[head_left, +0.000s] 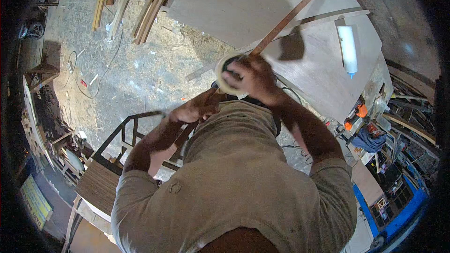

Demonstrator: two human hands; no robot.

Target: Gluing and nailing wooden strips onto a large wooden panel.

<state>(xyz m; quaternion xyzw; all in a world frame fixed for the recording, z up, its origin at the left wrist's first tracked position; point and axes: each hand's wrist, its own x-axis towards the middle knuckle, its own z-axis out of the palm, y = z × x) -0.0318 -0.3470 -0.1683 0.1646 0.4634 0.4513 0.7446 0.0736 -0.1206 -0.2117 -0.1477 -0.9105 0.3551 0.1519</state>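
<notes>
In the head view, the right hand (260, 78) is holding a cream-coloured ring-shaped roll (221, 80), and its fingers (233, 72) are grasping this roll through the dark opening in the middle, though they are looking a little blurred. The roll is sitting in front of the person's waist, just above the lower hem of the beige shirt (243, 173). The left hand (194, 108) is resting lower and to the left, near the roll; its fingers are lying bent, but I cannot tell whether they are grasping something or are released. Behind the right hand, a long brown strip (295, 16) is lying slantwise over a pale surface (323, 86); its near end is disappearing behind the hand, so I cannot tell if the two are touching. On the right part of this surface, a white tube (347, 47) with a blue tip is lying, well apart from the hands. Farther right, an orange tool (361, 110) is lying near a dark blue cloth (369, 139). On the left, a dark frame (124, 129) is standing beside a brown wood-grained panel (97, 182), and several wooden strips (157, 7) are lying above the stained floor (136, 70).
</notes>
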